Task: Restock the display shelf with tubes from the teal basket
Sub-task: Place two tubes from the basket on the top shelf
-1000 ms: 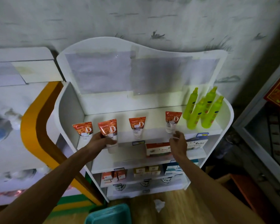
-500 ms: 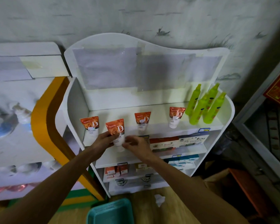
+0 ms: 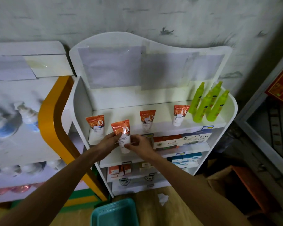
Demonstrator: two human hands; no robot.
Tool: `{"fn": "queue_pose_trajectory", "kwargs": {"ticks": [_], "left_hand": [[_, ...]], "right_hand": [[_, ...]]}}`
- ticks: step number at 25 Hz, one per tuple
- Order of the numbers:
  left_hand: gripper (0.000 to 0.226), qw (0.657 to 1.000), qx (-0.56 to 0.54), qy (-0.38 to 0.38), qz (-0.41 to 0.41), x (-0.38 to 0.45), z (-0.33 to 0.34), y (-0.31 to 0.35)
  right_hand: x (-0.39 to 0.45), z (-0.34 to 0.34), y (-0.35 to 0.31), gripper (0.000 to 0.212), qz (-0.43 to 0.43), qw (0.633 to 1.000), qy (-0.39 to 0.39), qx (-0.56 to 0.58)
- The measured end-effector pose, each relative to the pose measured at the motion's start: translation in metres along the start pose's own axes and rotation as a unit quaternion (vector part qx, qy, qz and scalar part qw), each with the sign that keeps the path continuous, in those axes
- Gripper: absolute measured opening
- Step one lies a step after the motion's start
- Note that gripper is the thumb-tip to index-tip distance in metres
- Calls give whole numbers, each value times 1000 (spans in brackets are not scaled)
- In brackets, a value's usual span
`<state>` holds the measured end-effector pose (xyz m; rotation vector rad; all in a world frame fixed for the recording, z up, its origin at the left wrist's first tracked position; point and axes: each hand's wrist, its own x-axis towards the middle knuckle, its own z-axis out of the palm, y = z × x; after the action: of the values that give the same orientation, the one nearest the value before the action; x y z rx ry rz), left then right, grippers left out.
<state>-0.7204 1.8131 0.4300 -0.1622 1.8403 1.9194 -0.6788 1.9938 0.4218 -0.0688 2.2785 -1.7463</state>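
Dim, bluish light; wide-angle bending at edges, left side blurred.

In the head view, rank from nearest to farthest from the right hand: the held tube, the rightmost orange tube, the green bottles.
1. Held tube: touching the right hand, also gripped by the left.
2. Rightmost orange tube: top shelf, to the right.
3. Green bottles: top shelf's far right end.

Both hands, left hand [image 3: 109,141] and right hand [image 3: 140,144], pinch one orange tube [image 3: 122,136] at the shelf's [image 3: 162,128] top front edge (three more stand on it), teal basket [image 3: 114,212] below it.
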Motion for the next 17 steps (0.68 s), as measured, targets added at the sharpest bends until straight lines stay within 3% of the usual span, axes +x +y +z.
{"fn": "queue_pose_trajectory", "kwargs": {"ticks": [5,9,17], "left_hand": [[42,999,-2,-31,-20,0,2,-2],[68,999,0,-24,-33,6,7,0],[47,995,79,47,-39,32,6,1]], "right_hand": [[-4,3,5,44,0,1000,-16,21],[-7,-14,25,45,10,999,0,36],[-11,-127,62,43,45,988,150,8]]}}
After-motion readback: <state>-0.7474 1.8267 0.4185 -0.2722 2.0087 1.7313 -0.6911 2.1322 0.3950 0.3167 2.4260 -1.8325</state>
